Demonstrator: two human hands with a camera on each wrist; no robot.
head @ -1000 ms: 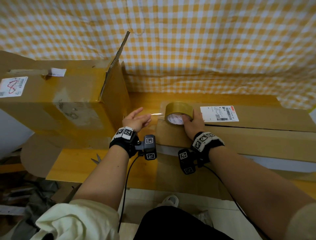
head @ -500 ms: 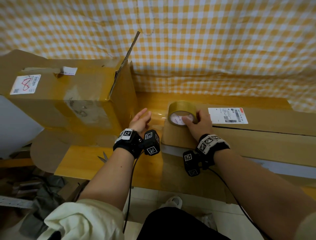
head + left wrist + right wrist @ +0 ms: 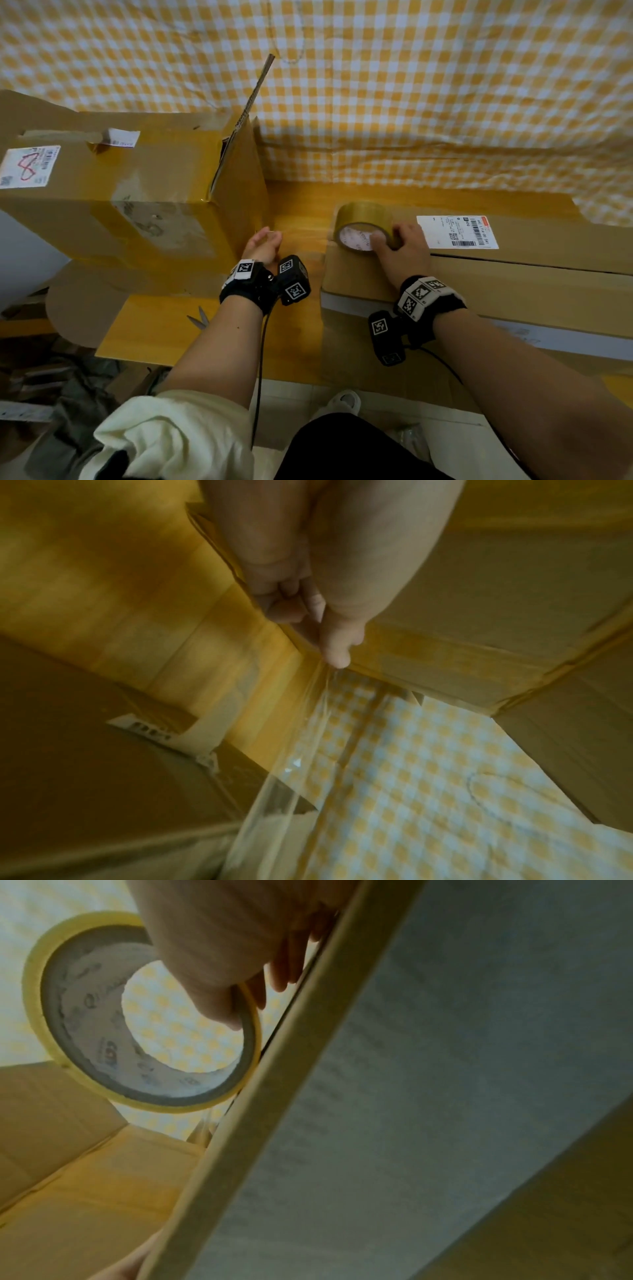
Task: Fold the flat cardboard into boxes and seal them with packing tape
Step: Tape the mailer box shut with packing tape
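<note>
We see two risks in the big cardboard first: the taped box [image 3: 130, 192] at our left stands just beside our left hand [image 3: 262, 245], and the box [image 3: 479, 284] we are sealing lies on the table [image 3: 301, 205] at our right, its top flaps meeting along a seam that looks not yet taped over. If that box slides while we pull, we judge the strip would land crooked across the seam. Next is the roll [image 3: 363, 224], standing on edge on the near left corner of the box; our right hand [image 3: 402, 251] grips it, thumb inside the core and fingers round its outer face. Should that grip loosen, the roll could tip or spin off the corner. Smallest is the tape [image 3: 308, 739] itself: our left hand pinches its free end between thumb and fingers, and the clear strip runs taut from there toward the roll. Held in the air like this, it could twist, fold onto itself, or catch on the taped box.
</note>
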